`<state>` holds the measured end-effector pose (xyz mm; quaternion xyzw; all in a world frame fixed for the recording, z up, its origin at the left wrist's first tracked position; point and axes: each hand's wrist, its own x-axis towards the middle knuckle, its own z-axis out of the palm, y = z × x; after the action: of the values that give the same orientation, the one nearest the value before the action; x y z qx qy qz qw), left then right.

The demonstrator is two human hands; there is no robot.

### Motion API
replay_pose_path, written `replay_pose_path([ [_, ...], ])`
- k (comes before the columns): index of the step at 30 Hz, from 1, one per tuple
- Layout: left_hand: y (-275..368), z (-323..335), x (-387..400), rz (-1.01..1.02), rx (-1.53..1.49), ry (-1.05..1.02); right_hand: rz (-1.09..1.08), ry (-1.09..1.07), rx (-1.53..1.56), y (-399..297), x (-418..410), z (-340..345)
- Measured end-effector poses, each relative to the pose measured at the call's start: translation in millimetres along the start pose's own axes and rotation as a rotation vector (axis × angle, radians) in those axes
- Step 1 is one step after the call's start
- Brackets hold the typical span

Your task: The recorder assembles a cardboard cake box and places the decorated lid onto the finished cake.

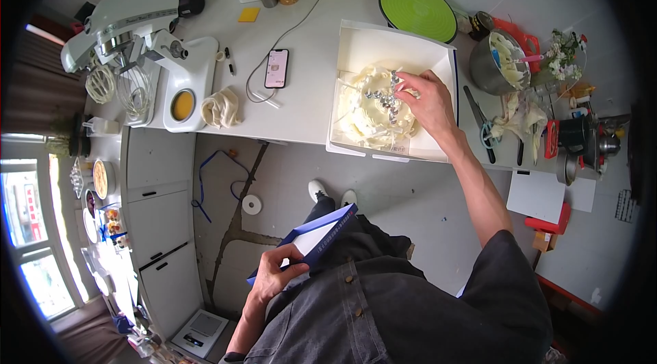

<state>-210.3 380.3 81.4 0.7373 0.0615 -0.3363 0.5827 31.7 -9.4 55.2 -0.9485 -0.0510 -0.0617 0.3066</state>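
Observation:
A cream-covered cake (359, 125) with piped frosting sits inside an open white cake box (395, 38) on the counter. On its top stands a silver, jewelled crown-like topper (378, 95). My right hand (426, 99) reaches over the box's right side, thumb and fingers pinched at the topper's right part. The fingertips hide some of the topper there. Held low in front of my body, a shallow blue box lid (336, 230) with a white inside tilts in my left hand (277, 269), which grips its near edge.
A stand mixer (128, 20) and a phone (276, 68) are left of the box. Behind it leans a green turntable (418, 10). A metal bowl of cream (487, 66), a long-bladed knife (475, 104) and scissors (488, 133) lie to the right. A blue ribbon (201, 179) trails on the floor.

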Motion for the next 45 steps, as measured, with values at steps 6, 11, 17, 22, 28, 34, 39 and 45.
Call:
replay_pose_path([
  [6, 0, 0, 0, -0.004, -0.003, 0.0, -0.006, 0.006, 0.015, 0, -1, 0],
  [11, -3, -1, 0, 0.012, 0.006, -0.001, -0.022, 0.015, 0.009, 1, -1, 0],
  [17, -3, -1, -1, 0.034, 0.01, 0.004, -0.012, 0.019, 0.025, 1, -2, 0],
  [22, -4, -1, -1, 0.026, 0.008, 0.003, -0.014, 0.019, 0.012, 0, -2, 1],
  [28, -6, -1, -3, 0.03, -0.001, 0.004, -0.019, 0.018, 0.015, 1, -1, 1],
  [34, -2, -1, -4, 0.01, 0.018, 0.007, 0.008, 0.004, 0.026, -2, -1, -1],
  [39, -2, -2, -5, 0.021, 0.017, 0.004, 0.033, 0.009, 0.051, -4, -2, -4],
  [45, 9, -6, -5, 0.033, 0.0, -0.022, -0.001, 0.066, 0.015, -4, -6, -10],
])
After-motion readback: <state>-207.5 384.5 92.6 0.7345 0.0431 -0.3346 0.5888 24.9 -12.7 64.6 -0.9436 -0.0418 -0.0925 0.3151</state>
